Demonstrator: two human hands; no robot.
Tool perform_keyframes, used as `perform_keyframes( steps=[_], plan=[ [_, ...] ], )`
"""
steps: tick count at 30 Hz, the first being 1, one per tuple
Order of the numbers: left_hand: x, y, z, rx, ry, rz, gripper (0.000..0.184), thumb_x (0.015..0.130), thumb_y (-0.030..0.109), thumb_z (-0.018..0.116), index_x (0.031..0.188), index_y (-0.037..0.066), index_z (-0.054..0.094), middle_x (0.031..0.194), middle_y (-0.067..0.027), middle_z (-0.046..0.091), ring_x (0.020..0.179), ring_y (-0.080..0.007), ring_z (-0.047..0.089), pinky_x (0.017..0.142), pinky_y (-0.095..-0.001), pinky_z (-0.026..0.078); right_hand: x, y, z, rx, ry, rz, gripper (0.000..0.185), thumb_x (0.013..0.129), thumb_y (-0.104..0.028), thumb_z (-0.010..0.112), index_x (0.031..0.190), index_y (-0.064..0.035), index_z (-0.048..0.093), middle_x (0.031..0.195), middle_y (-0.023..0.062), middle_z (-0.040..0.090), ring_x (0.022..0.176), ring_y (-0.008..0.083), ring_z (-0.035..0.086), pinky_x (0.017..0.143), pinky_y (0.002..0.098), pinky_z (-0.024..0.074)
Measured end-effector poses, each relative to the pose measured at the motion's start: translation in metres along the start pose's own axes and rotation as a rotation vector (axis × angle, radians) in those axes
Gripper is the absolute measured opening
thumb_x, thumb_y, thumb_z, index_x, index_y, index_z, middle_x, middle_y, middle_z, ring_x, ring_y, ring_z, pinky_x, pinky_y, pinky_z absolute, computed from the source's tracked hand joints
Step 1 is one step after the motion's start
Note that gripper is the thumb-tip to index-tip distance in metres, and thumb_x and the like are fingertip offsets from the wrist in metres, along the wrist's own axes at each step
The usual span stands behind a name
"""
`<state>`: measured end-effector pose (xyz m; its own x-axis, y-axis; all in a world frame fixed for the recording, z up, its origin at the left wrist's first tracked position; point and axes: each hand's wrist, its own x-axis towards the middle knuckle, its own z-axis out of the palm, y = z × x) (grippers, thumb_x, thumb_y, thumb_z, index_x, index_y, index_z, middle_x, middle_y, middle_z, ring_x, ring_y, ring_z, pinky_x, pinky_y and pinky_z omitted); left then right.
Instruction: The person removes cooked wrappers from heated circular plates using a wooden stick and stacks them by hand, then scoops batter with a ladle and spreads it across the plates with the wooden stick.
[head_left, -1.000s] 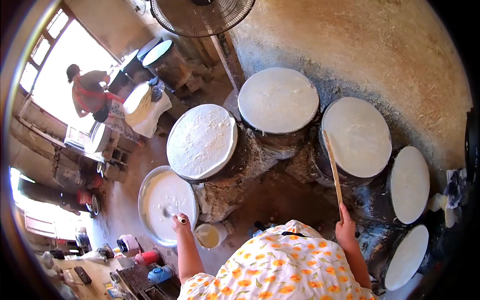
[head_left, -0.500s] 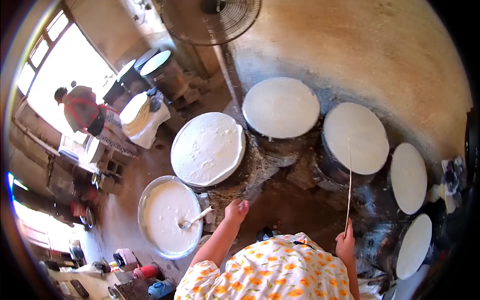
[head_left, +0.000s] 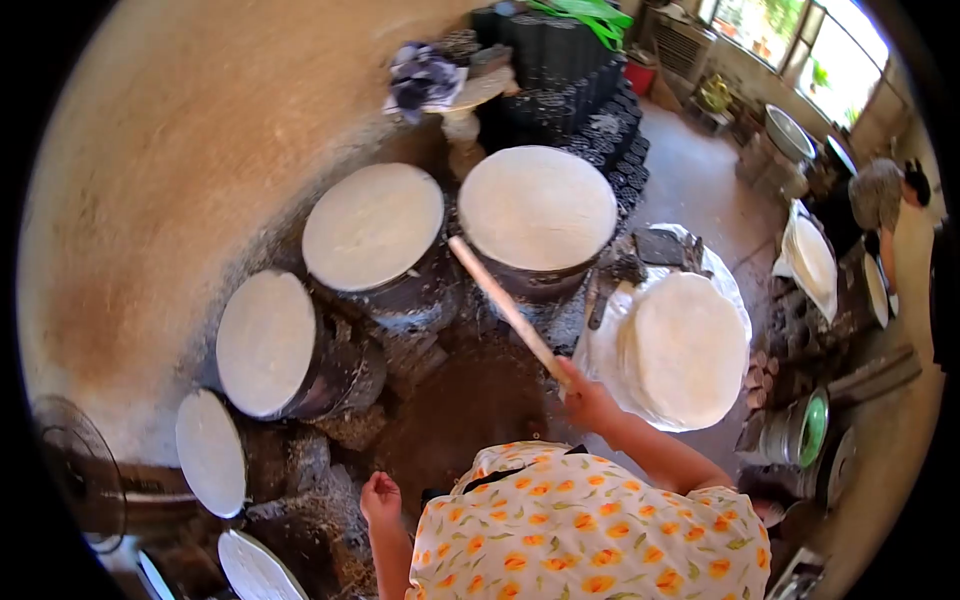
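Observation:
My right hand [head_left: 588, 398] is closed round the lower end of a long flat wooden stick [head_left: 510, 312]. The stick slants up and left, its far tip near the edge of a round griddle [head_left: 538, 208] topped with a thin white sheet, on a dark drum-shaped stove; contact cannot be told. My left hand [head_left: 381, 498] hangs low over the dark floor, fingers curled, nothing visible in it. Beside my right hand, a stack of round white flatbreads [head_left: 690, 350] rests on a silvery-white sheet.
Several more white-topped griddles, including one [head_left: 374, 227] and another [head_left: 266, 344], curve along the wall to my left. A dark block [head_left: 668, 248] lies behind the flatbread stack. A fan [head_left: 78, 470] stands far left. Another person [head_left: 885, 205] bends over a griddle at far right.
My view has swung to the right, bringing the flatbread stack into sight and taking the batter tub out. My right hand still grips the stick, which now slants left.

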<state>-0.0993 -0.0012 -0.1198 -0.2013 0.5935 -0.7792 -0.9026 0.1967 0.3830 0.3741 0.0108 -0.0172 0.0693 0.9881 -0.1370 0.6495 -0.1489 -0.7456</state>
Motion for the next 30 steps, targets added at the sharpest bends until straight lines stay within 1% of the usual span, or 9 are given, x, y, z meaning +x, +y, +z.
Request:
perform_keyframes(
  steps=[2, 3, 7, 10, 13, 20, 26, 29, 30],
  plan=[
    [-0.004, -0.012, 0.056, 0.187, 0.03, 0.014, 0.009, 0.085, 0.005, 0.056, 0.093, 0.001, 0.059, 0.08, -0.0085, 0.062, 0.069, -0.0191, 0.06, 0.057, -0.0267, 0.051, -0.013, 0.002, -0.023, 0.173, 0.08, 0.267, 0.069, 0.085, 0.002, 0.044, 0.143, -0.0319, 0.027, 0.073, 0.008, 0.06, 0.059, 0.02, 0.059, 0.056, 0.0361, 0.0491],
    [-0.003, -0.026, 0.08, 0.273, 0.016, 0.014, 0.013, 0.087, 0.009, 0.056, 0.099, 0.003, 0.06, 0.08, -0.007, 0.062, 0.068, -0.0176, 0.06, 0.057, -0.026, 0.05, -0.015, 0.014, -0.039, 0.355, 0.067, 0.444, 0.069, 0.086, 0.002, 0.043, 0.144, -0.0315, 0.026, 0.073, 0.0051, 0.058, 0.056, 0.0149, 0.057, 0.052, 0.032, 0.0493],
    [-0.008, -0.059, 0.162, 0.512, -0.132, 0.054, 0.018, 0.089, 0.011, 0.054, 0.103, 0.002, 0.059, 0.08, -0.0068, 0.062, 0.068, -0.017, 0.06, 0.056, -0.026, 0.05, -0.033, 0.03, -0.074, 0.608, 0.233, 0.551, 0.071, 0.085, 0.006, 0.04, 0.145, -0.0298, 0.024, 0.071, 0.006, 0.056, 0.048, 0.0125, 0.053, 0.042, 0.0264, 0.0461],
    [-0.014, -0.084, 0.217, 0.673, -0.222, 0.074, 0.021, 0.09, 0.013, 0.053, 0.107, 0.002, 0.059, 0.081, -0.0067, 0.062, 0.067, -0.0171, 0.06, 0.056, -0.026, 0.05, -0.039, 0.037, -0.078, 0.744, 0.322, 0.617, 0.072, 0.084, 0.007, 0.038, 0.145, -0.029, 0.024, 0.07, 0.0057, 0.056, 0.047, 0.0122, 0.052, 0.041, 0.0268, 0.0456],
    [-0.009, -0.107, 0.251, 0.81, -0.407, 0.039, 0.021, 0.09, 0.011, 0.049, 0.107, 0.001, 0.058, 0.082, -0.0086, 0.063, 0.065, -0.0184, 0.062, 0.055, -0.0271, 0.051, -0.041, 0.038, -0.069, 0.802, 0.385, 0.654, 0.072, 0.084, 0.008, 0.037, 0.145, -0.0278, 0.024, 0.069, 0.0053, 0.055, 0.046, 0.0115, 0.051, 0.039, 0.0265, 0.0447],
    [0.011, -0.146, 0.301, 0.984, -0.593, -0.135, 0.02, 0.09, 0.009, 0.047, 0.104, 0.0, 0.058, 0.082, -0.0096, 0.063, 0.064, -0.0187, 0.062, 0.054, -0.0276, 0.051, -0.024, 0.019, -0.055, 0.822, 0.458, 0.671, 0.073, 0.084, 0.009, 0.038, 0.146, -0.0267, 0.022, 0.066, 0.0058, 0.055, 0.044, 0.0119, 0.05, 0.037, 0.0265, 0.0427],
    [0.014, -0.156, 0.322, 1.079, -0.664, -0.184, 0.019, 0.091, 0.011, 0.047, 0.104, 0.0, 0.058, 0.082, -0.0091, 0.062, 0.066, -0.0179, 0.061, 0.056, -0.0277, 0.051, -0.001, 0.023, -0.052, 0.835, 0.426, 0.643, 0.073, 0.084, 0.008, 0.039, 0.146, -0.025, 0.022, 0.065, 0.0064, 0.055, 0.044, 0.0126, 0.052, 0.036, 0.0269, 0.0417],
    [0.016, -0.156, 0.33, 1.101, -0.697, -0.191, 0.019, 0.092, 0.011, 0.047, 0.104, 0.001, 0.058, 0.082, -0.0089, 0.062, 0.065, -0.0174, 0.061, 0.055, -0.0274, 0.05, -0.012, 0.021, -0.047, 0.815, 0.372, 0.681, 0.073, 0.085, 0.007, 0.039, 0.146, -0.0275, 0.021, 0.067, 0.0063, 0.056, 0.044, 0.0125, 0.051, 0.036, 0.0272, 0.0415],
    [0.017, -0.157, 0.333, 1.111, -0.721, -0.194, 0.019, 0.092, 0.011, 0.046, 0.104, 0.001, 0.058, 0.082, -0.0087, 0.062, 0.064, -0.0171, 0.061, 0.055, -0.0272, 0.05, -0.023, 0.02, -0.042, 0.775, 0.293, 0.74, 0.072, 0.085, 0.007, 0.04, 0.146, -0.0293, 0.022, 0.068, 0.0055, 0.056, 0.045, 0.0118, 0.051, 0.038, 0.0269, 0.0418]
  ],
)
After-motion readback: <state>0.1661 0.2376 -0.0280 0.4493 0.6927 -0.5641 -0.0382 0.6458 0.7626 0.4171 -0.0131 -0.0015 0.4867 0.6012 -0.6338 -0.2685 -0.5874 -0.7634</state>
